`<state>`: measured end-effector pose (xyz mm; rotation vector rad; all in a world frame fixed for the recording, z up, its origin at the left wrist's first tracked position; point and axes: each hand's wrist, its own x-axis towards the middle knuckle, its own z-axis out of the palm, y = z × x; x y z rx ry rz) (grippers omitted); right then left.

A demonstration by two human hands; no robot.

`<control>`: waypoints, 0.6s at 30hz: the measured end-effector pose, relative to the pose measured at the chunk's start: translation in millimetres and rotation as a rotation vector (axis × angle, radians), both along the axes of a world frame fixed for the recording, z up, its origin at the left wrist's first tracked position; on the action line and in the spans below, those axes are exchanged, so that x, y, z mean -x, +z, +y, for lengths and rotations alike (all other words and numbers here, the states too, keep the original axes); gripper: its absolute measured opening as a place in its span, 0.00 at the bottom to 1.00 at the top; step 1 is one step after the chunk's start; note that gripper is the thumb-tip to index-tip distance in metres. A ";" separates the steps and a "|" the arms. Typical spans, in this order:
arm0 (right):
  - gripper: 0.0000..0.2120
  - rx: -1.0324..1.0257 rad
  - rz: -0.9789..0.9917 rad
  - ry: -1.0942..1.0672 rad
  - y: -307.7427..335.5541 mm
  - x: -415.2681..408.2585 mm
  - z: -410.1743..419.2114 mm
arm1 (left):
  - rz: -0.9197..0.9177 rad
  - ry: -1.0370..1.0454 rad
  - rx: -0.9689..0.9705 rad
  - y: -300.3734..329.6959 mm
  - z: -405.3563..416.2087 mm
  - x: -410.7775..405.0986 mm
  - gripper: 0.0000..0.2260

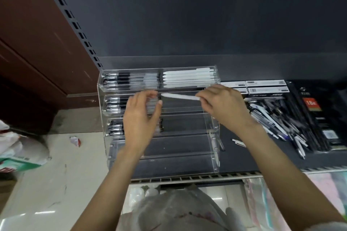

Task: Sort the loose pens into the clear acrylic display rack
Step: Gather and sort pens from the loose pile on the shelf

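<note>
The clear acrylic display rack (pixel 214 129) stands on a dark shelf with stepped tiers. Its top tier holds black-grip pens (pixel 129 79) on the left and white pens (pixel 187 78) on the right. My right hand (pixel 223 103) pinches a white pen (pixel 180 96) by its end and holds it level over the right side of the second tier. My left hand (pixel 140 116) hovers with curved fingers in front of the black-grip pens in the second and third tiers, holding nothing. A heap of loose pens (pixel 279 118) lies right of the rack.
Boxed pen packs (pixel 264 86) sit behind the loose heap, and a black product pack (pixel 319 118) lies at the far right. One pen (pixel 238 142) lies alone beside the rack. A brown cabinet (pixel 37 52) stands to the left, with bags (pixel 16 148) on the floor.
</note>
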<state>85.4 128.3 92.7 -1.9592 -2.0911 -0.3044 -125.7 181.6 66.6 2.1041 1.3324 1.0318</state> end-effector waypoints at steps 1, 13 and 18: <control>0.06 0.061 -0.037 0.013 -3.3 -0.7 4.8 | 0.120 -0.057 -0.098 -5.2 3.1 1.6 0.11; 0.20 0.461 -0.035 0.005 -8.5 1.1 -2.6 | 0.452 -0.260 -0.213 -31.5 7.7 -16.4 0.15; 0.20 0.211 0.114 -0.016 -13.6 7.5 -21.2 | 0.466 -0.286 -0.220 -32.5 8.6 -17.5 0.16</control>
